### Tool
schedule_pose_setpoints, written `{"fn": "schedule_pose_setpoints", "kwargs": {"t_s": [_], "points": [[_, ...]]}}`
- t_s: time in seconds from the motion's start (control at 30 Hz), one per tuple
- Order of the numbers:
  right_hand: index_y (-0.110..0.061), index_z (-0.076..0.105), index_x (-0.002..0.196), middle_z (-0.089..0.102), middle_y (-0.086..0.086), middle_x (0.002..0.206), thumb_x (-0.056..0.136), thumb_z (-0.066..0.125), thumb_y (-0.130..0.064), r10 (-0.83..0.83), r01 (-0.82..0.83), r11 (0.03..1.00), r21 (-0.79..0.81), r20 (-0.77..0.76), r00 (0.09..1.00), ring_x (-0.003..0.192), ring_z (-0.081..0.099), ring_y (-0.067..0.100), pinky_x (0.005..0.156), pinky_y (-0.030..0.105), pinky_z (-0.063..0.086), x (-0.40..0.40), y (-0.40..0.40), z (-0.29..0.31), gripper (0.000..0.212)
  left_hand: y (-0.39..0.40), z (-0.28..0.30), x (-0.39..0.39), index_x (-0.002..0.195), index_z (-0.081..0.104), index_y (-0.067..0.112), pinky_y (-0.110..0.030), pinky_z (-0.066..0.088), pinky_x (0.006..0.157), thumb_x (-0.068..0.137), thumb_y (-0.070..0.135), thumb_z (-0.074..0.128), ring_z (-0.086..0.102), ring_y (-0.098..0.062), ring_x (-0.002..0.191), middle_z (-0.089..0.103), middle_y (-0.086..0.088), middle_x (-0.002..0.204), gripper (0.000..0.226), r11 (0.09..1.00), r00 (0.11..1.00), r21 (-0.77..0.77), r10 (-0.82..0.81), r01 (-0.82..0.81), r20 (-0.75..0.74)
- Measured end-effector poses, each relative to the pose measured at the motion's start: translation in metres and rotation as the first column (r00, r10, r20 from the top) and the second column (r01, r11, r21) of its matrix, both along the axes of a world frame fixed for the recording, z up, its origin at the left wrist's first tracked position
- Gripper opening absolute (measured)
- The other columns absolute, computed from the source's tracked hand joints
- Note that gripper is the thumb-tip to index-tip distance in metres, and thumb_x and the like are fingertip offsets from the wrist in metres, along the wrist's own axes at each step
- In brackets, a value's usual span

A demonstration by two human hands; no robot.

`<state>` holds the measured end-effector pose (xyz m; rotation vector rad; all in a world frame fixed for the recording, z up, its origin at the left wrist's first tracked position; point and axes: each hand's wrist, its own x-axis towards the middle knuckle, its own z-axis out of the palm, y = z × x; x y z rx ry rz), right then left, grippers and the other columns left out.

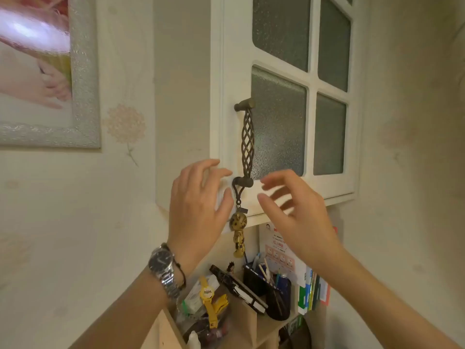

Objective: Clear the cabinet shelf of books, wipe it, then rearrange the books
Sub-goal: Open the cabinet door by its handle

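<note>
A white wall cabinet (332, 182) with frosted glass panes hangs ahead, its door closed. A twisted bronze handle (247, 142) runs down the door's left side, with a gold bead charm (238, 230) hanging from its lower end. My left hand (198, 207), a metal watch on its wrist, is raised with fingers spread against the door's lower left corner. My right hand (294, 212) hovers open just right of the handle's lower end and holds nothing. Several books (310, 290) stand on the open shelf below the cabinet. The books inside the cabinet are hidden.
Below the cabinet a wooden shelf unit (251, 321) holds a black pen pot (276, 298), a yellow toy watch (207, 295), a dark case and small clutter. A framed picture (50, 71) hangs on the wall at upper left. Patterned wallpaper lies on both sides.
</note>
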<state>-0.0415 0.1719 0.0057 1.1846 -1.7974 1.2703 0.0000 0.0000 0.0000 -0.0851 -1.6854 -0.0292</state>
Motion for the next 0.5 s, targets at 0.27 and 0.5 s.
{"fn": "schedule_pose_setpoints", "kwargs": {"t_s": [0.27,0.5], "points": [[-0.026,0.044,0.109,0.056,-0.013,0.104,0.089,0.066,-0.025,-0.036,0.037,0.999,-0.016,0.066,0.997,0.092,0.059,0.009,0.081,0.042,0.052,-0.015,-0.040,0.023,0.029,-0.010,0.005,-0.021,0.127,0.050,0.007,-0.039,0.037,0.103,0.083,0.021,0.066,0.034,-0.025,0.127,0.043,-0.010,0.134,0.048,0.990,0.991,-0.051,0.132,-0.131,0.021],[-0.022,0.035,0.110,0.062,-0.001,0.096,0.091,0.062,-0.021,-0.118,0.117,0.993,-0.018,-0.037,0.992,0.083,0.063,0.020,0.072,0.047,0.053,-0.020,-0.053,0.017,0.033,-0.017,-0.004,-0.032,0.136,0.035,0.009,-0.040,0.030,0.110,0.088,0.030,0.058,0.028,-0.029,0.137,0.029,-0.008,0.144,0.058,0.985,0.990,-0.101,0.139,-0.137,0.012]]}}
